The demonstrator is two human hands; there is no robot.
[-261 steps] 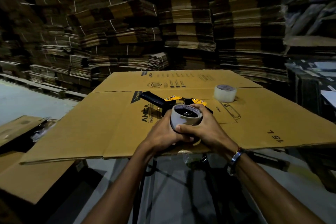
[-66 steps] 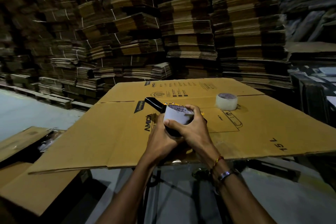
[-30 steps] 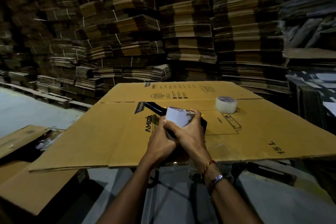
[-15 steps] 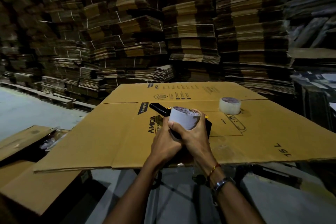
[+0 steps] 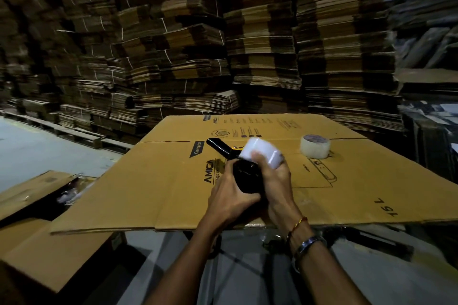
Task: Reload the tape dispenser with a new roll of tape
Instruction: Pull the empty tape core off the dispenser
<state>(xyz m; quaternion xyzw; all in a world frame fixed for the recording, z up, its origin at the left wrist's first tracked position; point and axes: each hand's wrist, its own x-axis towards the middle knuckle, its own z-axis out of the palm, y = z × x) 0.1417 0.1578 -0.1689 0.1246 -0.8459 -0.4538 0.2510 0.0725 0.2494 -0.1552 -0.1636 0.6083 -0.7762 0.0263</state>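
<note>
A black tape dispenser [image 5: 247, 177] with yellow trim lies on a flattened cardboard sheet [image 5: 153, 181], its handle pointing up and left. My left hand [image 5: 229, 195] grips the dispenser's round black body from the left. My right hand [image 5: 273, 176] holds a whitish roll of tape [image 5: 260, 153], blurred by motion, tilted just above and to the right of the dispenser body. A second, clear roll of tape [image 5: 315, 146] stands on the cardboard further right, apart from both hands.
Tall stacks of bundled flat cardboard [image 5: 198, 44] fill the background. More cardboard sheets [image 5: 37, 250] lie low at the left over a dark gap. Wooden pallets [image 5: 74, 134] edge the grey floor [image 5: 37, 156] at left. Dark clutter [image 5: 431, 131] stands at the right.
The roll in my right hand has come up off the dispenser's black hub, which now shows, and has tilted to the right. My left hand still grips the dispenser.
</note>
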